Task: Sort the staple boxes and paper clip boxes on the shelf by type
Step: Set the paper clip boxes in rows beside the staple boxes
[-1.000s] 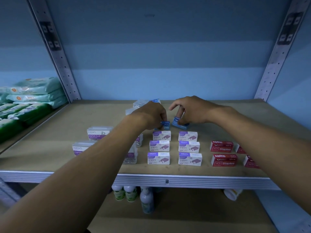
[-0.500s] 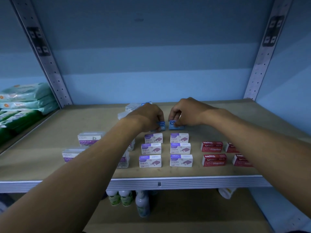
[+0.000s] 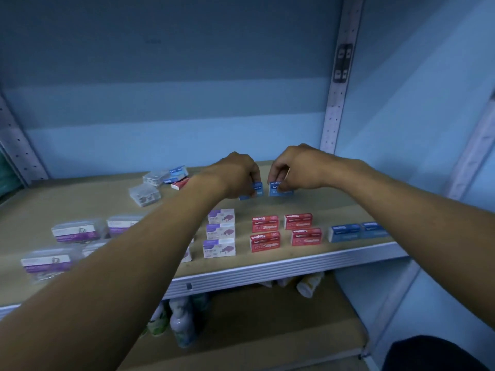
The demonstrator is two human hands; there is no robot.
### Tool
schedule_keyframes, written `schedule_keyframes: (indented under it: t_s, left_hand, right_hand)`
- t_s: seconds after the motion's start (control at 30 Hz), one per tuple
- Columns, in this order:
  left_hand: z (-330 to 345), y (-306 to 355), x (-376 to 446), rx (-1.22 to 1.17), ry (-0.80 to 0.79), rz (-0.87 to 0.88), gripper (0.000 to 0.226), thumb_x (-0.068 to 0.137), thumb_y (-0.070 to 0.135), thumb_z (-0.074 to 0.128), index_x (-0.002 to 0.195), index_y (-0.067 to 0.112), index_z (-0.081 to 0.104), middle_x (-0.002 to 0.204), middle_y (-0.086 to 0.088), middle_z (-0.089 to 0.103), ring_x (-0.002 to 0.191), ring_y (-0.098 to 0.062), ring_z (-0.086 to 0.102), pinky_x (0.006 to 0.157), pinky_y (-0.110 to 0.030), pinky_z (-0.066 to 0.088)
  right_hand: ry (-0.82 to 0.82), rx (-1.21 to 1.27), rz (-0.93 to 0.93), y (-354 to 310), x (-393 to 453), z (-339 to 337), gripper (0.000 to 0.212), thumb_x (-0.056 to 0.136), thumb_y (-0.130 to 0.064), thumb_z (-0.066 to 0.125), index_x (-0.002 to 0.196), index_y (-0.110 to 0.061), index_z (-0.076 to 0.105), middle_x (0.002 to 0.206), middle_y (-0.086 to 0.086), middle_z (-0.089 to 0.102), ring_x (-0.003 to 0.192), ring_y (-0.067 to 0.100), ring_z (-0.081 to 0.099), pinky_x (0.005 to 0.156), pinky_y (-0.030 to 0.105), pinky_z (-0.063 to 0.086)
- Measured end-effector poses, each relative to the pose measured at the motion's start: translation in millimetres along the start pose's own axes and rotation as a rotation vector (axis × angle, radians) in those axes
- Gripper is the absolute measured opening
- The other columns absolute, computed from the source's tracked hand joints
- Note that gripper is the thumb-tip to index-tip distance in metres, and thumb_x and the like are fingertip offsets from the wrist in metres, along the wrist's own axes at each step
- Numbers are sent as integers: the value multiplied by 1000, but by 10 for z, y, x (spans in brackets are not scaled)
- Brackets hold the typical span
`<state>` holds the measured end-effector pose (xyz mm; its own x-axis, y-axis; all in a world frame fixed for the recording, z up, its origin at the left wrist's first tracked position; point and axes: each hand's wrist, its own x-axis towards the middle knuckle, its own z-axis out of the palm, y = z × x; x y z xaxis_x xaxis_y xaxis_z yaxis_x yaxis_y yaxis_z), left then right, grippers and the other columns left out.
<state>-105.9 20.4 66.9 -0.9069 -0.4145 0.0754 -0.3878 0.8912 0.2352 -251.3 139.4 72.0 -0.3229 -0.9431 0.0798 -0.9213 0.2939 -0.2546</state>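
Note:
My left hand (image 3: 237,174) grips a small blue staple box (image 3: 255,190), and my right hand (image 3: 297,168) grips another blue staple box (image 3: 280,189); both boxes are held just above the wooden shelf (image 3: 67,204). In front of them stand white-purple staple boxes (image 3: 220,231), red staple boxes (image 3: 284,231) and two blue staple boxes (image 3: 357,231) at the right. Clear paper clip boxes (image 3: 76,231) with purple labels sit at the left, partly hidden by my left arm.
At the back left lie two clear plastic boxes (image 3: 146,192), a blue box (image 3: 177,174) and a red box (image 3: 180,183). Metal shelf posts (image 3: 338,76) stand at both sides. Bottles (image 3: 179,325) stand on the lower shelf.
My view has swung to the right, so the blue boxes at the right edge now show. Both hands have lifted their blue boxes slightly and carried them rightward, behind the red boxes.

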Motion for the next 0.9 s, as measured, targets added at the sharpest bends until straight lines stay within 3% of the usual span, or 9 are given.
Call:
schedule_keyframes:
  t_s: [0.17,0.33,0.53,0.7,0.9]
  left_hand:
    - [172,462,186,16,9,109,24,81,22,79,103,18,72,106,1,68,81,-14,58,74,-27,50]
    - [329,829,306,4,-7,178,23,80,20,80,102,18,73,100,1,70,90,-17,65,74,-26,49]
    - [450,1068,379,-1,-32,216,25,77,23,81,101,19,74,87,5,63,85,-16,65,70,-25,47]
    - [543,1164,371,0,-43,240,26,73,30,84,96,22,74,88,7,65,89,-15,64,82,-31,54]
    - [604,1247,345,1,-67,247,25,73,28,83,96,21,73,96,4,70,92,-17,65,85,-35,55]
  right_hand:
    - [11,-22,55,388,-362,-156,20,79,-16,80,94,-30,78,89,-15,71,84,1,66,79,25,55]
    - [11,-53,112,702,-650,-217,20,77,-15,81,92,-28,79,85,-15,73,82,-1,66,76,20,52]
    - [-10,-73,158,929,-874,-233,22,77,-15,81,90,-32,77,84,-15,73,78,-5,63,74,18,49]
    - [-11,-55,179,1003,-973,-221,21,78,-15,81,85,-34,76,82,-16,73,78,-4,64,73,18,50]
    - [-29,-43,192,1041,-1052,-145,20,78,-15,83,89,-31,78,87,-13,74,81,-1,65,74,18,50]
